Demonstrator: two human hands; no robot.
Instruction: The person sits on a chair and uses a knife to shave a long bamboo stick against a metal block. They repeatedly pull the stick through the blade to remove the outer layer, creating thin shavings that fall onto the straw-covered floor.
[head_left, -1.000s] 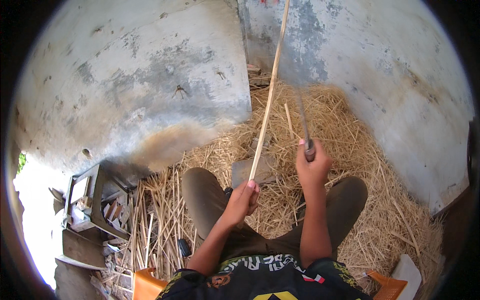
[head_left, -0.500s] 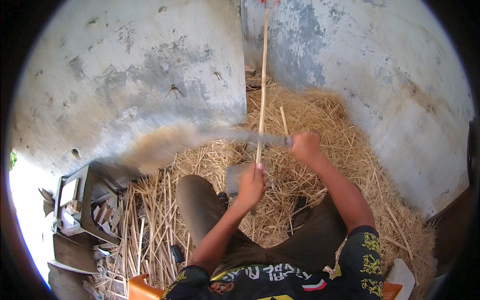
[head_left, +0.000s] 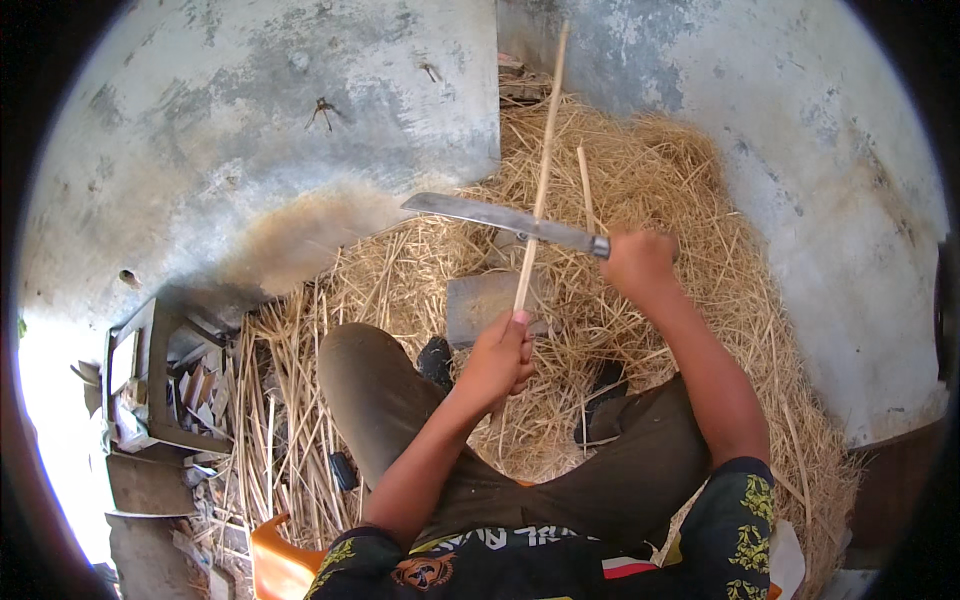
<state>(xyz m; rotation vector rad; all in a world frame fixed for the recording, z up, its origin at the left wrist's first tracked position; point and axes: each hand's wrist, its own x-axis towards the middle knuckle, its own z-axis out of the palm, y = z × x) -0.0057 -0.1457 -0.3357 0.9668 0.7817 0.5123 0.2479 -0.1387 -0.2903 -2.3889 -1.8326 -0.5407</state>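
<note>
My left hand (head_left: 497,358) is closed round the lower part of a long, thin strip of wood or bamboo (head_left: 546,160), thumb along its top. The strip slants up and away towards the wall corner. In my right hand (head_left: 640,262) is the handle of a machete (head_left: 490,213), its long grey blade pointing left. The blade crosses the strip above my left hand and appears to touch it. Below them lies a greyish block (head_left: 480,303) among the shavings. A second, shorter strip (head_left: 585,185) sticks up from the pile behind the machete.
Pale shavings (head_left: 640,150) heap up against two worn walls (head_left: 270,110). Long strips (head_left: 275,440) lie to my left, beside a wooden box frame (head_left: 150,390) holding scraps. A small black object (head_left: 343,471) rests near my knee. Part of an orange seat (head_left: 283,560) shows at lower left.
The machete, blurred before, now shows sharply and sits a little higher and further right along the strip. The strip's far end has tilted right. The whole view has shifted slightly.
</note>
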